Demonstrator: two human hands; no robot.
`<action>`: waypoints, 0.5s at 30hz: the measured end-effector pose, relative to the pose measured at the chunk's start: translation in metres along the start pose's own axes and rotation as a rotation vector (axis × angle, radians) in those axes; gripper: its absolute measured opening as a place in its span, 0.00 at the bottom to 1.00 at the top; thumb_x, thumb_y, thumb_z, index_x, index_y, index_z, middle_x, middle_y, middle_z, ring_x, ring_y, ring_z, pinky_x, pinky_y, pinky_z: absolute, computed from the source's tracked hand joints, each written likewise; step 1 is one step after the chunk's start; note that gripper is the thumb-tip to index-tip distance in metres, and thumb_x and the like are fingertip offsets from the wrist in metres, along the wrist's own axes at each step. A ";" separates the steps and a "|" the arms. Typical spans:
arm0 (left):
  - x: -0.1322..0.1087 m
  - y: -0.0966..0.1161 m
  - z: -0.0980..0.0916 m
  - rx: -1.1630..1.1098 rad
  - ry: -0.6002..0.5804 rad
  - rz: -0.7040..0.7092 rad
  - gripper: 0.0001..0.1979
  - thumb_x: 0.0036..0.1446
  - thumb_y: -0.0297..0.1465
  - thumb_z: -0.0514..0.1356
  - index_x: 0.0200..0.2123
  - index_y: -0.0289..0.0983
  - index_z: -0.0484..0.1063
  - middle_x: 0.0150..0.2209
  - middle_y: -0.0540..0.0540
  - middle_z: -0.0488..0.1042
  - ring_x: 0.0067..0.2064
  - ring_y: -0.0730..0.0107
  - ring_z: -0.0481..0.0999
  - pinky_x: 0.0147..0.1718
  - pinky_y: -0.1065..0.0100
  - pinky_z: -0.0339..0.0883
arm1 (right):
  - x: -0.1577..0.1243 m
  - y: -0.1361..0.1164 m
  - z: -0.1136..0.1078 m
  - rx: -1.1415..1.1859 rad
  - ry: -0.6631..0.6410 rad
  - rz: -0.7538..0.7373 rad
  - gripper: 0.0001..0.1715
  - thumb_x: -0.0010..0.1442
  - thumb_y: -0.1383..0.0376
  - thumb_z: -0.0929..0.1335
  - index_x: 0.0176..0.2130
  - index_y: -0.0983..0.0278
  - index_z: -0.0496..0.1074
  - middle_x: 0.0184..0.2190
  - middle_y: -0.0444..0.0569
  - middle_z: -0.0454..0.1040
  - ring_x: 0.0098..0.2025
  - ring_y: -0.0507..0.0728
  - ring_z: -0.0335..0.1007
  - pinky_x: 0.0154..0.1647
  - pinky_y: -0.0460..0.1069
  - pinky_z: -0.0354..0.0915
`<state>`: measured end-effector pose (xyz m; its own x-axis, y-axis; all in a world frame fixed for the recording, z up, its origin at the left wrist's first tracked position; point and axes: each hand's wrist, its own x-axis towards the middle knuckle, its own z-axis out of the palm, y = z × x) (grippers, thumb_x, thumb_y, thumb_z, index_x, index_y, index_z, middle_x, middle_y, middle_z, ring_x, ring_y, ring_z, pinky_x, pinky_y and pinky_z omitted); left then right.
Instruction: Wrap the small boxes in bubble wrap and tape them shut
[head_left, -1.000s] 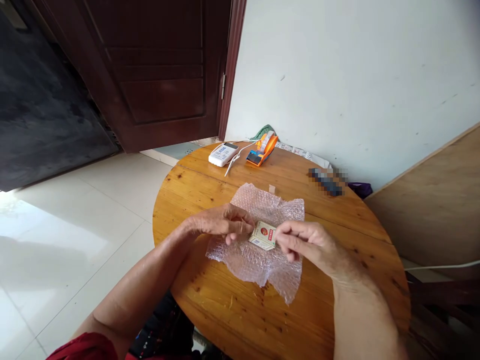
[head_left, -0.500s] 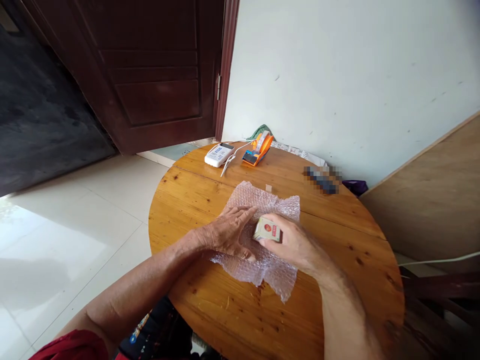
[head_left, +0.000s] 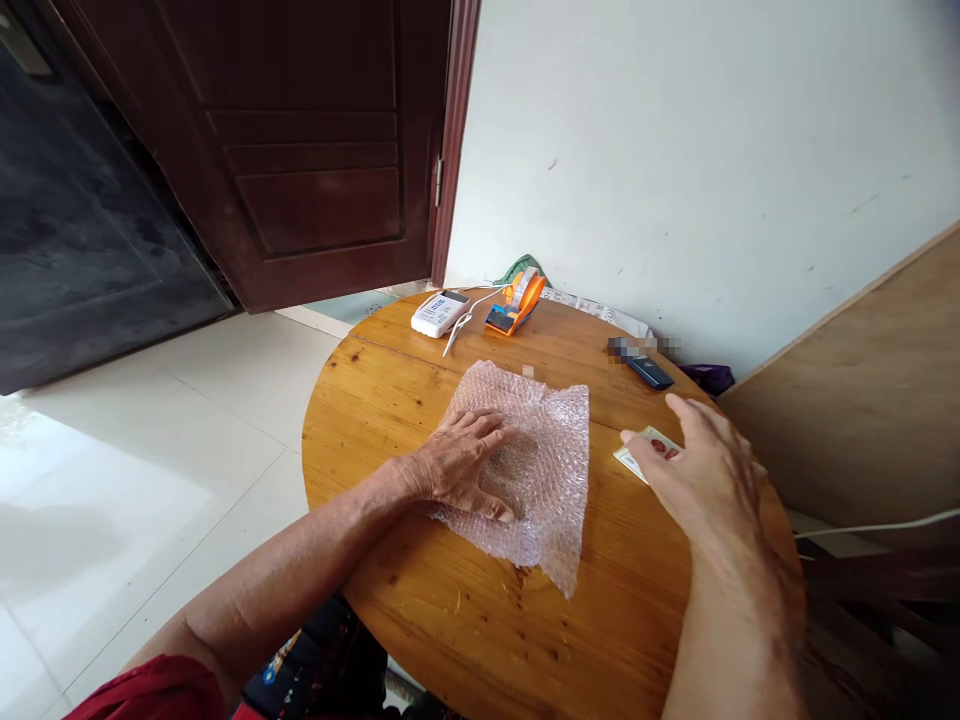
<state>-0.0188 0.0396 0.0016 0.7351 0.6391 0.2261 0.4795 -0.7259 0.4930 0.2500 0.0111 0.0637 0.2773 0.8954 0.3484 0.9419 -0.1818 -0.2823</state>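
Observation:
A sheet of clear bubble wrap lies spread on the round wooden table. My left hand rests flat on its left part with the fingers spread. On the right side of the table is a small pale box with red print on its top, partly covered by my right hand. That hand hovers at the box with thumb and index finger well apart. Whether the thumb still touches the box I cannot tell.
Toward the back of the table stand a white device with a cord and an orange tape dispenser. A dark, partly blurred object lies at the back right. A wall rises behind, beside a dark red door.
My right hand has carried the small box from above the bubble wrap to the right and opened around it. The wrap lies flatter. My left hand has stayed in place.

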 end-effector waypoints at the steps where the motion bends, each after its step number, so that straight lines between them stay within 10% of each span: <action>1: 0.000 0.000 0.000 0.007 -0.001 0.000 0.54 0.41 0.58 0.67 0.66 0.37 0.57 0.66 0.31 0.58 0.68 0.40 0.54 0.66 0.43 0.45 | -0.002 -0.006 0.001 0.092 0.066 -0.071 0.30 0.59 0.55 0.65 0.58 0.62 0.67 0.62 0.60 0.65 0.62 0.73 0.62 0.58 0.67 0.59; 7: 0.002 0.005 -0.003 0.044 -0.025 -0.037 0.55 0.41 0.58 0.67 0.66 0.33 0.56 0.67 0.28 0.57 0.68 0.39 0.53 0.65 0.42 0.46 | -0.020 -0.043 0.032 0.374 -0.169 -0.578 0.29 0.61 0.56 0.65 0.59 0.62 0.66 0.61 0.58 0.67 0.63 0.66 0.62 0.63 0.63 0.60; 15: 0.002 0.001 -0.003 0.074 -0.009 -0.022 0.53 0.42 0.58 0.67 0.66 0.36 0.58 0.67 0.30 0.57 0.68 0.38 0.53 0.66 0.41 0.42 | -0.021 -0.027 0.067 -0.023 -0.284 -0.448 0.29 0.64 0.57 0.60 0.58 0.70 0.67 0.61 0.66 0.67 0.60 0.70 0.65 0.57 0.64 0.63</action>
<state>-0.0184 0.0404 0.0049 0.7283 0.6528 0.2085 0.5291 -0.7290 0.4343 0.2065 0.0245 0.0043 -0.2127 0.9615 0.1741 0.9611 0.2380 -0.1401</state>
